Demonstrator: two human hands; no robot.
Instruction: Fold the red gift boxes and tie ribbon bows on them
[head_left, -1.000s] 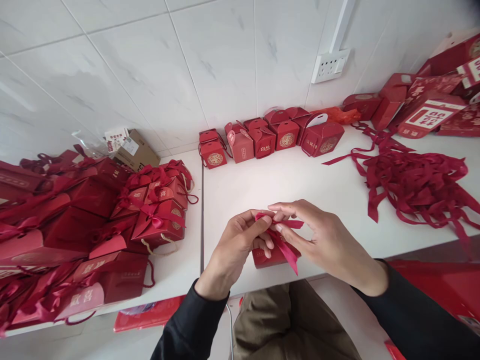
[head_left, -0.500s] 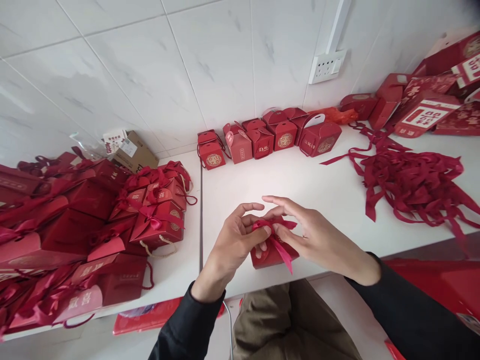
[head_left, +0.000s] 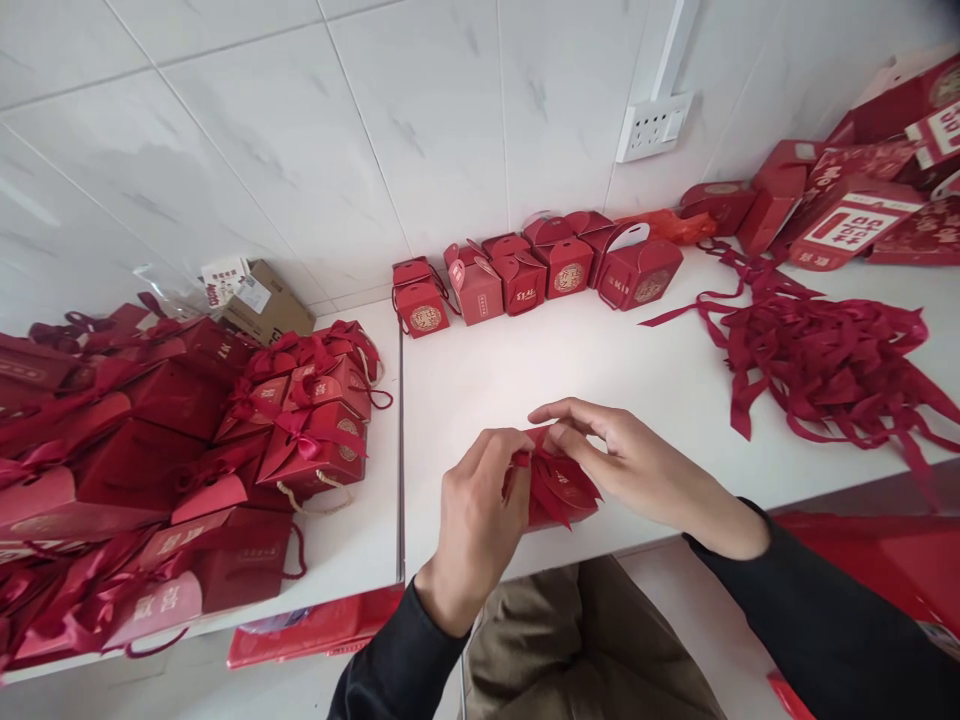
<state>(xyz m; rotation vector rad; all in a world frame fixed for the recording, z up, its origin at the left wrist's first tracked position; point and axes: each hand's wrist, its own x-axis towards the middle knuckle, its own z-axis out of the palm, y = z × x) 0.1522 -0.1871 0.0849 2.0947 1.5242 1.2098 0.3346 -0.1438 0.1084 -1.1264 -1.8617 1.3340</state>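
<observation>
At the left, a heap of tied boxes (head_left: 225, 450) crowds the table (head_left: 600, 370). By the table's front edge the left hand (head_left: 476, 510) is closed, fingertips pinching the ribbon (head_left: 519, 461) on top of a box (head_left: 566, 490) (small, red, gold-printed). The right hand (head_left: 637, 470) pinches the same ribbon from the other side. Loose ribbons (head_left: 825, 360) lie well off to the right.

On the white table (head_left: 525, 370), ribbon-tied red boxes (head_left: 187, 450) heap at left, a row of small red boxes (head_left: 525, 280) lines the tiled wall (head_left: 300, 130) below a socket (head_left: 654, 127), and loose ribbons (head_left: 825, 360) pile at right.
</observation>
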